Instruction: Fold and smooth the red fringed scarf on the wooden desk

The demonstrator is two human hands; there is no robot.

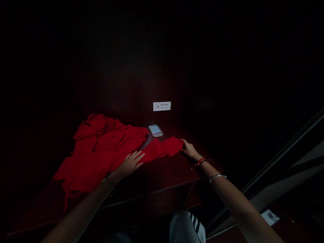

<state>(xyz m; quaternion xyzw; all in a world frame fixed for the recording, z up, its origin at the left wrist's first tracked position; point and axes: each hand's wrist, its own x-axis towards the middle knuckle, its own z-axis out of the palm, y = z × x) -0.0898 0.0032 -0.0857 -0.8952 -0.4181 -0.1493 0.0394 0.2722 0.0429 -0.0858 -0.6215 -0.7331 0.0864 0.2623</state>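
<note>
A large red cloth (pixel 88 167) lies spread and rumpled over the left part of a dark table, with a bunched heap at its back and loose strings hanging at its front left. My left hand (pixel 130 164) rests on the cloth with its fingers spread. A narrow strip of the red fabric stretches right, with folds in it. At the strip's right end, my right hand (pixel 188 149) has its fingers closed round the edge of the fabric.
A phone-like object (pixel 155 130), its surface pixelated, lies behind the strip. A white socket plate (pixel 162 106) is on the dark wall. The dark wooden table (pixel 162 177) ends just before my knee (pixel 186 226). A pale frame runs diagonally at the right.
</note>
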